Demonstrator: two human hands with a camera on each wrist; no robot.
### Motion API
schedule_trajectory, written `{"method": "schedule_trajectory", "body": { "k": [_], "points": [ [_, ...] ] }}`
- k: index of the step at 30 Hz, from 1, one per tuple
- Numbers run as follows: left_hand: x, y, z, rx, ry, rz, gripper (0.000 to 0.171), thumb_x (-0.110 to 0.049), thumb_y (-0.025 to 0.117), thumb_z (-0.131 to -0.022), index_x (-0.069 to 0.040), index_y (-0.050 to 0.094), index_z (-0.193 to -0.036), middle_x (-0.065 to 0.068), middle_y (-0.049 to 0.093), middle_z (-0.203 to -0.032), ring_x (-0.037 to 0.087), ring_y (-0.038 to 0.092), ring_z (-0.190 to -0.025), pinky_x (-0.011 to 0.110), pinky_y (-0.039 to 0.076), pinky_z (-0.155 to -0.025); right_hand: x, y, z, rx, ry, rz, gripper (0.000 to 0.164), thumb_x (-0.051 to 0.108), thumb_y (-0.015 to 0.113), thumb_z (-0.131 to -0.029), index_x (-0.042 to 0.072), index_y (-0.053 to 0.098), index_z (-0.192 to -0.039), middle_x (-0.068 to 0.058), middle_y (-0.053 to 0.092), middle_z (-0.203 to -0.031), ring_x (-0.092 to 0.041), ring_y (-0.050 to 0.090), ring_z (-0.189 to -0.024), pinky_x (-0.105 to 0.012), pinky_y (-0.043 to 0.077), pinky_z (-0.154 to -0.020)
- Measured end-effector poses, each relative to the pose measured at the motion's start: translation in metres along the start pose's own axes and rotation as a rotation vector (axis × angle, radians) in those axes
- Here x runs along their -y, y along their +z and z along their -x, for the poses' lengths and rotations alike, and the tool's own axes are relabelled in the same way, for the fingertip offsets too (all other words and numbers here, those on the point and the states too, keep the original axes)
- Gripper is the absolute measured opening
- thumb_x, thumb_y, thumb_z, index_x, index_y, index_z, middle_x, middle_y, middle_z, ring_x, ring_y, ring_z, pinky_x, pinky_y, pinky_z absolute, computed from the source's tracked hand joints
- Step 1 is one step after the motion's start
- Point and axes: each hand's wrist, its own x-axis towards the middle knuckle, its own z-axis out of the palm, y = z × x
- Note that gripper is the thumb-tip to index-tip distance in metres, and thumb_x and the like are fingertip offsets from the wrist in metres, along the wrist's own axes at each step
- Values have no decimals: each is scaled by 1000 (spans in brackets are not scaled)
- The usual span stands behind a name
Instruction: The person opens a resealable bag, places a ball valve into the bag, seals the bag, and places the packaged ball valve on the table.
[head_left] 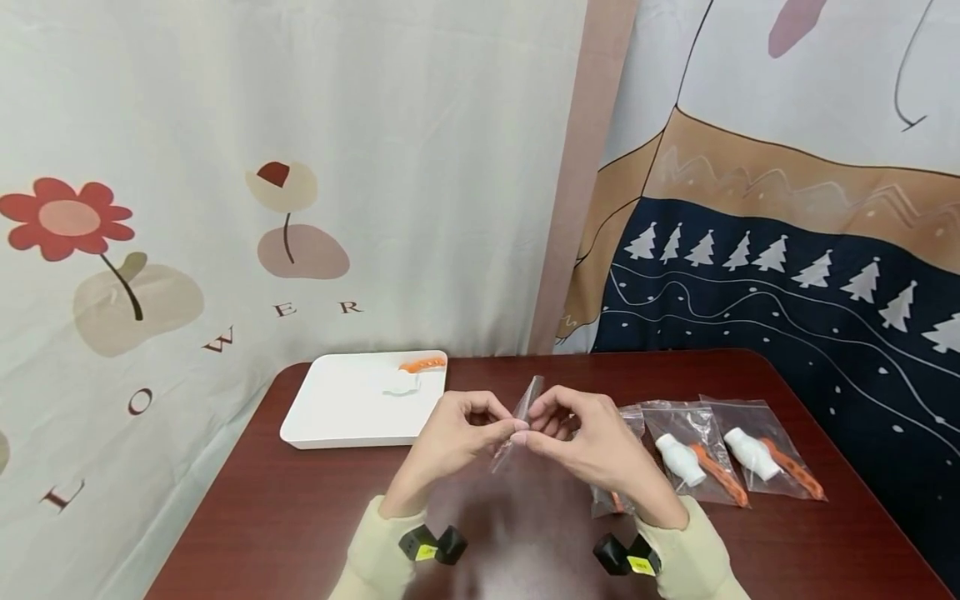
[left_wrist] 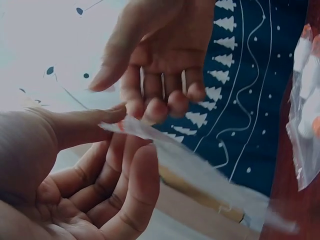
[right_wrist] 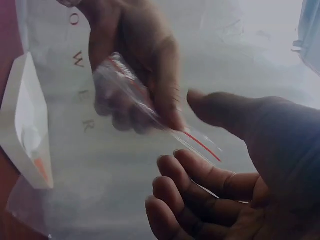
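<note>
A clear zip bag (head_left: 531, 395) with a red line along its seal stands on edge between both hands above the table. My left hand (head_left: 456, 429) pinches it near the seal between thumb and forefinger. In the right wrist view, the bag's corner (right_wrist: 212, 148) juts out past the left thumb. My right hand (head_left: 588, 435) is right beside that corner; its thumb and loosely bent fingers (right_wrist: 167, 192) stand apart, with a gap between them. The left wrist view has the flat bag (left_wrist: 200, 165) trailing down to the right, with nothing showing inside.
A white tray (head_left: 337, 404) at the back left carries a white piece (head_left: 402, 383) and an orange strip (head_left: 423, 364). On the right lie several clear bags (head_left: 752, 454), each showing white or orange parts; one is partly hidden behind the right hand. A patterned curtain (head_left: 450, 208) hangs behind the table.
</note>
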Motion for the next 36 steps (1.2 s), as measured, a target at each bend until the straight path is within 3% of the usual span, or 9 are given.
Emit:
{"method": "schedule_trajectory", "body": {
  "k": [5, 11, 19, 25, 31, 36],
  "points": [
    [2, 7, -2, 23, -3, 87, 17, -16, 82, -87, -1, 75, -84, -4, 69, -65, 7, 59, -56, 20, 49, -54, 2, 6, 1, 6, 21, -19, 32, 39, 90, -78, 20, 70, -93, 6, 69, -78, -9, 63, -66, -24, 55, -61],
    [5, 13, -5, 38, -1, 97, 12, -13, 82, -86, -2, 78, -84, -5, 72, -69, 6, 58, -57, 19, 49, -55, 7, 10, 2, -5, 58, -12, 34, 42, 93, -72, 24, 68, -87, 9, 64, -70, -9, 60, -61, -24, 52, -56],
    [7, 14, -5, 48, -23, 179, 19, -13, 78, -91, 6, 76, -90, -3, 71, -69, 9, 64, -60, 26, 58, -60, 2, 7, -1, 19, 48, -44, 27, 33, 91, -77, 18, 73, -88, 4, 69, -77, -8, 64, -66, -23, 56, -62],
    [8, 14, -6, 60, -26, 219, 22, -11, 75, -93, 11, 73, -94, 5, 72, -72, 13, 68, -62, 30, 61, -61, 1, 2, -2, 57, 54, -47, 9, 20, 82, -86, 18, 76, -92, 4, 74, -80, -7, 68, -72, -23, 58, -66],
    [7, 15, -7, 64, -25, 184, 18, -9, 71, -96, 9, 72, -96, 13, 69, -73, 14, 68, -62, 32, 62, -60, 1, 0, -3, 61, 49, -4, 11, 10, 71, -90, 18, 77, -95, 6, 74, -80, -5, 66, -71, -22, 57, -67],
    [4, 16, -5, 84, -13, 118, 16, -11, 67, -99, 3, 72, -96, 16, 69, -77, 15, 67, -63, 36, 62, -63, -1, 1, -4, 48, 36, 29, 7, 13, 71, -93, 18, 76, -90, 7, 72, -77, -6, 66, -68, -23, 57, -64]
  ]
}}
